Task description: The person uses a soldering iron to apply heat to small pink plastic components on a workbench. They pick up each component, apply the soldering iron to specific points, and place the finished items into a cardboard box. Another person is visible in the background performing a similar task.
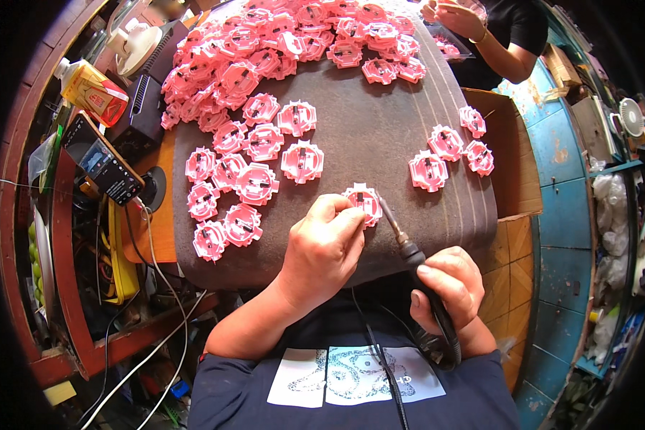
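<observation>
My left hand [324, 244] is closed in a pinch at the lower left of a pink plastic piece [365, 196] lying on the dark mat [344, 129]; what its fingertips hold is too small to make out. My right hand [451, 290] grips the black handle of a soldering iron [412, 254], whose metal tip rests at the pink piece's right side. Similar pink pieces with black inserts stand about it: a group at the left [258, 183], a few at the right [428, 170] and a heap at the back [229, 72].
A phone on a stand [97, 161], cables, a bottle [93, 93] and a black box [132, 122] crowd the left. At the back right another person's hands [459, 21] are raised, near an open cardboard box [509, 150]. Shelves with bags [609, 215] line the right.
</observation>
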`<state>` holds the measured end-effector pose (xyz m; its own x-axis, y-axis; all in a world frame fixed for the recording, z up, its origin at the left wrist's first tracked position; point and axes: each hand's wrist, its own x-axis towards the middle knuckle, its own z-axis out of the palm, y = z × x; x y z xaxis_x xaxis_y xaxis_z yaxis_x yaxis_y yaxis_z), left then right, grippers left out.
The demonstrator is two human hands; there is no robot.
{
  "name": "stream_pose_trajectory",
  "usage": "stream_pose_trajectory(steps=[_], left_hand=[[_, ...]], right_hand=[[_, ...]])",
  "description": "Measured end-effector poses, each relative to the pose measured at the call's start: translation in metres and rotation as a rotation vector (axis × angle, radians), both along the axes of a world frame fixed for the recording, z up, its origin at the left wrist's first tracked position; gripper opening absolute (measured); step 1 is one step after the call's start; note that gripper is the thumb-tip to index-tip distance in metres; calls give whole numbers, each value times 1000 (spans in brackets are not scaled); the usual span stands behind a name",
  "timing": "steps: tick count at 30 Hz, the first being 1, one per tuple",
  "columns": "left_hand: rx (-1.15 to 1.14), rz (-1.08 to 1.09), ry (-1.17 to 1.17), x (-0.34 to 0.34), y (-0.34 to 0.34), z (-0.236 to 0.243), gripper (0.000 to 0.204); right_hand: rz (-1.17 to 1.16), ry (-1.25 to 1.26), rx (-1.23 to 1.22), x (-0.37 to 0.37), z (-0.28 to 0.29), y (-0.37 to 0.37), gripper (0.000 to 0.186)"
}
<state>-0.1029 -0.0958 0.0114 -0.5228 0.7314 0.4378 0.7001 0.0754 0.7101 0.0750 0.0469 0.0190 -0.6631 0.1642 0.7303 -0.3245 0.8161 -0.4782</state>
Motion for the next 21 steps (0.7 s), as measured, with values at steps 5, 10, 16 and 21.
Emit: stream_pose_trajectory(steps=[5,10,16,21], left_hand=[[-11,8,18,1,0,0,17],[-10,9,40,1,0,-1,18],[-19,1,28,1,0,-1,20],[-18,5,32,1,0,0,20]], right_hand=[[2,-12,38,3,5,-4,33],[16,-12,33,3,3,-5,34],[6,-8,41,3,4,-7,36],[13,-7,37,2,5,-6,36]])
